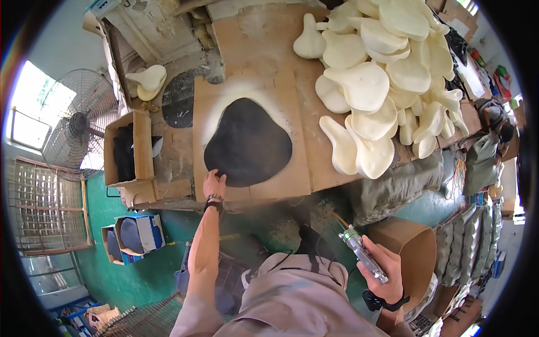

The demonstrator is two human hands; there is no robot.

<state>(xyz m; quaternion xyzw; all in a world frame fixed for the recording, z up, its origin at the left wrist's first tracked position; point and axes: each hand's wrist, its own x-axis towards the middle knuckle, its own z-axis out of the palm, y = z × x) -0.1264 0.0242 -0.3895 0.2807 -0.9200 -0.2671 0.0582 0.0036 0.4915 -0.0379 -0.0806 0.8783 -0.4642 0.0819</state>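
A black, rounded-triangular sheet (248,141) lies flat on a piece of cardboard (293,90), with a pale, powdery halo around its upper edge. At its lower-left edge is my left hand (214,184), fingertips closed on the sheet's rim. My right hand (386,271) is wrapped round a silver spray gun (362,254) with a green ring, held off the table's front at the lower right. Its nozzle end points up and left. Cream foam bicycle-saddle pads (362,87) lie heaped on the table to the right of the sheet.
A cardboard box (145,147) holding dark pieces stands at the table's left end. Beyond it is a large fan (78,123). Two saddle pads (147,80) rest at the back left. An open carton (401,247) stands near my right hand. A person (487,149) is at far right.
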